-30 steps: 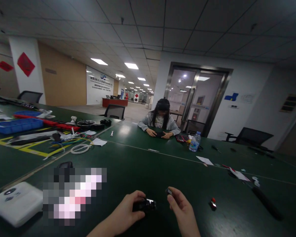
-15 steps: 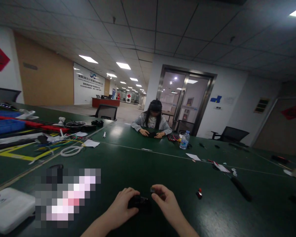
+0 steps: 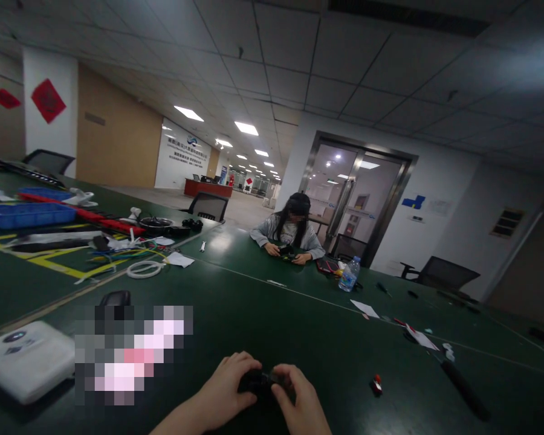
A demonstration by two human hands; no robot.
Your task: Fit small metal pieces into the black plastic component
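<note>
My left hand (image 3: 229, 386) is closed around a small black device (image 3: 259, 382) just above or on the table near the front edge; its exact kind is too dark to make out. My right hand (image 3: 299, 396) is pinched at the device's right side, with thumb and fingertips against it. A small dark piece that was in these fingertips half a second ago is now mostly hidden between them and the device. To the right, a small red and silver item (image 3: 376, 385) lies on the green table (image 3: 335, 338).
At left are a white box-shaped device (image 3: 31, 362), a black mouse-like item (image 3: 115, 299), a coiled white cable (image 3: 145, 269) and blue trays (image 3: 27, 214). A black-handled tool (image 3: 465, 389) lies right. Across sit a person (image 3: 290, 232) and a water bottle (image 3: 349, 273).
My right hand has brought the small dark piece leftward against the black device. My view has turned slightly left. The person opposite has lifted a dark object a little.
</note>
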